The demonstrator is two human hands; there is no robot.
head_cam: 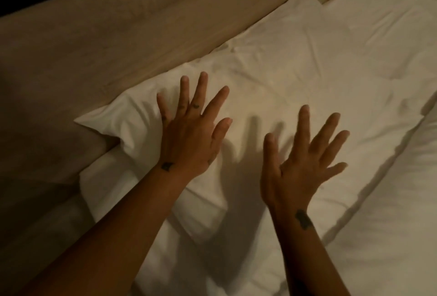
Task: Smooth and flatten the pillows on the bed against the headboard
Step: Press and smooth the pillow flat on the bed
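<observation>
A white pillow [272,78] lies along the brown wooden headboard [106,35], its left corner pointing out over the wood. My left hand [189,135] presses flat on the pillow's left end, fingers spread, denting the fabric. My right hand [305,165] hovers just above the pillow's middle, fingers spread and holding nothing; its shadow falls on the cloth between the two hands. A second white pillow [390,12] lies further right along the headboard, partly overlapped by the first.
White bedding [390,236] covers the mattress at the lower right. Another white cushion or folded layer [151,201] shows under the pillow's near left end. The room is dim.
</observation>
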